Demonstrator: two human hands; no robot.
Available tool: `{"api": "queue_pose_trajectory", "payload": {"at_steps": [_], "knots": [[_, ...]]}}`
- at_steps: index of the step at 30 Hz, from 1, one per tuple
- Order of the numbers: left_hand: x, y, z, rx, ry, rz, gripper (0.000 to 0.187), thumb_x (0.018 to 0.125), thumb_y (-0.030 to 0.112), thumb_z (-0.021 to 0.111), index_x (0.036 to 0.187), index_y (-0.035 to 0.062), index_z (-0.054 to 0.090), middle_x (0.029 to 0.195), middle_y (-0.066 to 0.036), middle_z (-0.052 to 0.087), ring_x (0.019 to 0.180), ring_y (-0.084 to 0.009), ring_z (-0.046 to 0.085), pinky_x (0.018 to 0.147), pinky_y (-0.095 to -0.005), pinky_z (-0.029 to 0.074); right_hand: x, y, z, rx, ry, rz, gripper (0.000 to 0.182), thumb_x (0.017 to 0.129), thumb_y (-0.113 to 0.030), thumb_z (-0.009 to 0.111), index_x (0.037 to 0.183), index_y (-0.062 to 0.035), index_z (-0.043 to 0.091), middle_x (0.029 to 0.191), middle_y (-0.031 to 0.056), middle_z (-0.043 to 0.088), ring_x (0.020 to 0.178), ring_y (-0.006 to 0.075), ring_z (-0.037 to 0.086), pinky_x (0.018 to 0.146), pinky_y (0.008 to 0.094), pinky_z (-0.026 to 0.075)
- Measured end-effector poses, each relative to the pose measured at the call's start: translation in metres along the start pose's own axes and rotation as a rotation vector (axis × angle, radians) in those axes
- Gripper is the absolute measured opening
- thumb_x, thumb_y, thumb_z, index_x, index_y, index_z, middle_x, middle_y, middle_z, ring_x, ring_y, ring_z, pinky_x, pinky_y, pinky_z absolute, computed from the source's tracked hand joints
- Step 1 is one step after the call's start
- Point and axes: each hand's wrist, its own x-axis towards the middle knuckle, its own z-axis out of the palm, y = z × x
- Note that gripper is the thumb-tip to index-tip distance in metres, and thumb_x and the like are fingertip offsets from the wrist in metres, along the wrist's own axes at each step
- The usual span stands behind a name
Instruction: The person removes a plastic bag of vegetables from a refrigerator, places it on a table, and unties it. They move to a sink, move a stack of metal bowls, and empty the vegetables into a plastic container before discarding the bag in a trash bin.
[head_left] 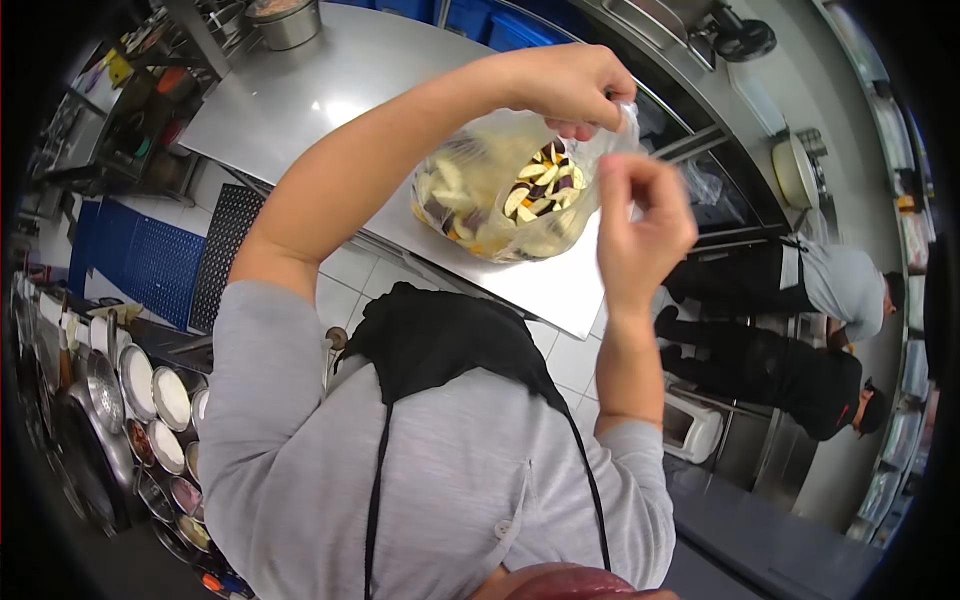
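At the far right end of the clear plastic bag [510, 237], the left hand [575, 85] pinches the gathered film between thumb and fingers, the arm reaching across above the bag. From that pinch the bag's full body lies to the left and nearer the wearer, its long axis slanting from the low left side up to the gathered neck. The right hand [648, 220] is curled just beside the bag's right edge, closer to the wearer; blur hides whether its fingertips meet or hold film. The left hand is nearer the neck. Cut aubergine pieces [545, 185] fill the bag, which rests on the steel table [240, 120]
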Motion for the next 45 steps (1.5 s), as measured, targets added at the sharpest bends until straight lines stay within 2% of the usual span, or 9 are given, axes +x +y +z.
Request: {"api": "queue_pose_trajectory", "payload": {"at_steps": [4,9,13,17,21,33,36,39,45], "knots": [[0.012,0.019,0.011,0.612,0.13,0.178,0.027,0.074,0.019,0.064,0.095,0.0017,0.069,0.08,-0.019,0.07,0.079,-0.0388,0.069,0.074,-0.0431,0.057,-0.017,0.004,0.036,0.708,-0.213,0.62,0.027,0.09,-0.007,0.069,0.115,0.0026,0.063,0.104,0.006,0.068,0.096,0.0132,0.063,0.082,0.0299,0.053],[0.008,0.072,0.009,0.977,0.05,0.063,0.023,0.071,0.015,0.064,0.089,0.0058,0.076,0.091,-0.018,0.075,0.089,-0.0355,0.073,0.075,-0.0443,0.058,0.011,-0.004,0.045,1.154,-0.211,0.939,0.011,0.098,-0.017,0.062,0.103,-0.0073,0.065,0.106,0.0046,0.068,0.105,0.0164,0.063,0.081,0.0344,0.053],[0.019,0.005,0.006,0.267,0.073,-0.002,0.019,0.081,0.019,0.06,0.09,0.0037,0.068,0.079,-0.016,0.073,0.077,-0.0262,0.073,0.063,-0.0397,0.055,0.017,-0.02,0.001,0.568,-0.692,0.53,0.021,0.099,-0.017,0.062,0.092,0.0013,0.07,0.094,0.0084,0.07,0.087,0.0118,0.063,0.069,0.0292,0.049],[-0.034,-0.029,0.045,-0.66,0.067,-0.066,0.017,0.093,0.019,0.062,0.098,0.0018,0.061,0.084,-0.009,0.067,0.059,-0.0183,0.064,0.062,-0.0311,0.051,0.023,0.018,-0.018,0.004,-0.367,0.142,0.014,0.097,-0.004,0.062,0.088,0.0066,0.065,0.087,0.0049,0.066,0.075,0.0091,0.053,0.062,0.0244,0.041],[-0.06,-0.041,0.061,-0.952,0.292,0.032,0.017,0.097,0.02,0.057,0.097,0.0023,0.056,0.074,-0.006,0.062,0.055,-0.0169,0.061,0.062,-0.0336,0.053,0.021,0.047,0.026,0.472,-0.274,0.203,0.012,0.101,-0.008,0.055,0.098,0.0017,0.061,0.091,0.0027,0.06,0.082,0.0078,0.052,0.072,0.023,0.042],[-0.067,-0.061,0.082,0.663,0.669,0.618,0.017,0.082,0.009,0.068,0.093,0.0043,0.056,0.082,-0.009,0.062,0.065,-0.0292,0.066,0.058,-0.0418,0.056,0.042,0.113,0.034,0.513,-0.776,0.65,0.014,0.095,-0.01,0.061,0.1,0.0025,0.067,0.071,0.0071,0.066,0.047,0.0092,0.053,0.045,0.0241,0.042],[-0.059,-0.06,0.079,0.551,0.805,0.288,0.016,0.077,0.013,0.068,0.09,0.0047,0.061,0.077,-0.011,0.066,0.07,-0.0306,0.067,0.061,-0.0435,0.053,0.022,0.073,0.034,0.205,-0.153,0.005,0.027,0.099,-0.023,0.063,0.098,0.0021,0.071,0.074,0.0084,0.069,0.044,0.0086,0.05,0.041,0.0225,0.038],[-0.058,-0.049,0.067,-0.134,0.72,0.075,0.019,0.07,0.013,0.07,0.082,0.0026,0.061,0.067,-0.012,0.063,0.065,-0.0277,0.065,0.058,-0.0406,0.05,-0.005,0.042,-0.001,0.235,-0.652,0.608,0.032,0.101,-0.028,0.062,0.102,0.0028,0.071,0.078,0.0094,0.07,0.045,0.0085,0.052,0.043,0.0217,0.038],[-0.06,-0.041,0.082,-0.603,0.508,0.015,0.011,0.077,0.004,0.067,0.079,-0.0004,0.057,0.064,-0.006,0.061,0.059,-0.0109,0.056,0.051,-0.0298,0.043,-0.034,0.046,0.027,0.551,-0.217,0.591,0.029,0.098,-0.025,0.067,0.091,0.0028,0.07,0.074,0.008,0.068,0.044,0.0072,0.052,0.042,0.0196,0.038]]}}
